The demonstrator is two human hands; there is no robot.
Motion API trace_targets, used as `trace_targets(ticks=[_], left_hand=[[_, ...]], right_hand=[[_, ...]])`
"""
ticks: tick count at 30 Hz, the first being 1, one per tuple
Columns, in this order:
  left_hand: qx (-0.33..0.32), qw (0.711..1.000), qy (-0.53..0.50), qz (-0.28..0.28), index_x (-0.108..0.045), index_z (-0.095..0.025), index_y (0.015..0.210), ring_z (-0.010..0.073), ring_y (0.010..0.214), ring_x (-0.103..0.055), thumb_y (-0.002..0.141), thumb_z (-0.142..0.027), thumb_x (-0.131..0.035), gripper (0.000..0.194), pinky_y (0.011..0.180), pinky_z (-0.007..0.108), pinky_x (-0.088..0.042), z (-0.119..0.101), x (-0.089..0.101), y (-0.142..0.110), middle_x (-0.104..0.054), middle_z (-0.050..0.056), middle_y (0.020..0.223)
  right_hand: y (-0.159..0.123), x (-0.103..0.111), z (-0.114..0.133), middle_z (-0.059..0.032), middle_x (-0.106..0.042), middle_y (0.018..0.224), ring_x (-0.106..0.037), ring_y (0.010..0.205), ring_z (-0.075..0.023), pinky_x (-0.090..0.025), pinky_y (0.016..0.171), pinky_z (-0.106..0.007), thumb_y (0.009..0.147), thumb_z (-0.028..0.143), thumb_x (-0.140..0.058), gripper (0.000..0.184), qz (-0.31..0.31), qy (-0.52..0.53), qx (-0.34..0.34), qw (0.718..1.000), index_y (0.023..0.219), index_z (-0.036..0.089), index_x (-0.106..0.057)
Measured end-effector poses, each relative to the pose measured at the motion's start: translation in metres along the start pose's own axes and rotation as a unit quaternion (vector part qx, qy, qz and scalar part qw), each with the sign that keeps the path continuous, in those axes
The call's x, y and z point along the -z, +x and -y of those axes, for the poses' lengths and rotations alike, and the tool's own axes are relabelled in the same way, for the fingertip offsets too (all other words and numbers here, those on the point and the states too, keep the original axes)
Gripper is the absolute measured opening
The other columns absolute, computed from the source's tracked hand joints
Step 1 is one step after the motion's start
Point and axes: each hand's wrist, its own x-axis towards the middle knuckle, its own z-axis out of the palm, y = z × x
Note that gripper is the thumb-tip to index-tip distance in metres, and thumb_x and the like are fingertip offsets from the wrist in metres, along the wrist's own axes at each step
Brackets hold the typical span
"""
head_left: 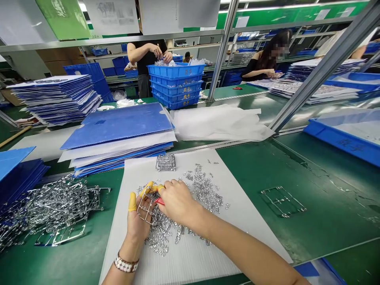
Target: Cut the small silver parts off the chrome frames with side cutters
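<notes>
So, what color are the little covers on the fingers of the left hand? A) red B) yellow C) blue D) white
B. The left hand has yellow finger covers on its fingertips as it holds a metal frame.

The corrugated plastic sheet [190,261] lies on the green workbench [297,221], with loose metal clips [202,190] on it. A tangled pile of metal wire frames [56,209] lies to its left, a flat metal frame [282,202] to its right, and stacked plastic folders [118,134] behind it.
</notes>
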Motion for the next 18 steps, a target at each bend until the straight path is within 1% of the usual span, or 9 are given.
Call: trace_targets(ticks=[4, 8, 10, 15, 18], left_hand=[[0.002, 0.999, -0.011, 0.031, -0.073, -0.013, 0.105, 0.0251, 0.105, -0.063, 0.083, -0.058, -0.054, 0.054, 0.082, 0.032, -0.051, -0.005, -0.002, 0.000, -0.071, 0.013, 0.110], [0.033, 0.997, -0.043, 0.056, -0.070, -0.009, 0.111, 0.0260, 0.105, -0.065, 0.089, -0.056, -0.043, 0.058, 0.085, 0.034, -0.052, -0.008, -0.002, 0.002, -0.070, 0.017, 0.114], [0.041, 0.996, -0.052, 0.064, -0.069, -0.008, 0.112, 0.0270, 0.105, -0.065, 0.090, -0.056, -0.040, 0.060, 0.088, 0.036, -0.051, -0.007, 0.000, 0.004, -0.070, 0.018, 0.114], [0.026, 0.998, -0.033, 0.056, -0.071, -0.010, 0.110, 0.0308, 0.108, -0.064, 0.086, -0.061, -0.044, 0.062, 0.095, 0.043, -0.048, -0.003, 0.004, 0.006, -0.071, 0.018, 0.111], [0.017, 0.998, -0.020, 0.051, -0.071, -0.011, 0.110, 0.0316, 0.108, -0.063, 0.084, -0.063, -0.047, 0.063, 0.096, 0.044, -0.047, -0.001, 0.005, 0.007, -0.071, 0.018, 0.111]], right_hand=[[-0.001, 0.003, -0.001, -0.0129, -0.067, 0.090, -0.062, 0.086, -0.0274, -0.047, 0.072, -0.037, 0.087, 0.032, -0.058, 0.022, 0.018, -0.003, 0.002, 1.000, 0.096, 0.012, -0.065], [-0.007, -0.003, 0.003, -0.0133, -0.066, 0.093, -0.061, 0.089, -0.0299, -0.046, 0.077, -0.043, 0.087, 0.037, -0.058, 0.028, -0.011, 0.009, 0.002, 1.000, 0.099, 0.012, -0.064], [-0.011, -0.007, 0.008, -0.0133, -0.066, 0.094, -0.060, 0.089, -0.0304, -0.046, 0.080, -0.045, 0.086, 0.040, -0.059, 0.032, -0.020, 0.020, 0.011, 1.000, 0.100, 0.012, -0.064], [-0.011, -0.012, 0.018, -0.0138, -0.066, 0.096, -0.060, 0.090, -0.0301, -0.046, 0.081, -0.044, 0.086, 0.040, -0.058, 0.033, -0.016, 0.037, 0.020, 0.999, 0.100, 0.011, -0.065], [-0.009, -0.012, 0.019, -0.0141, -0.066, 0.096, -0.061, 0.090, -0.0293, -0.045, 0.081, -0.043, 0.086, 0.041, -0.058, 0.033, -0.015, 0.044, 0.022, 0.999, 0.100, 0.012, -0.065]])
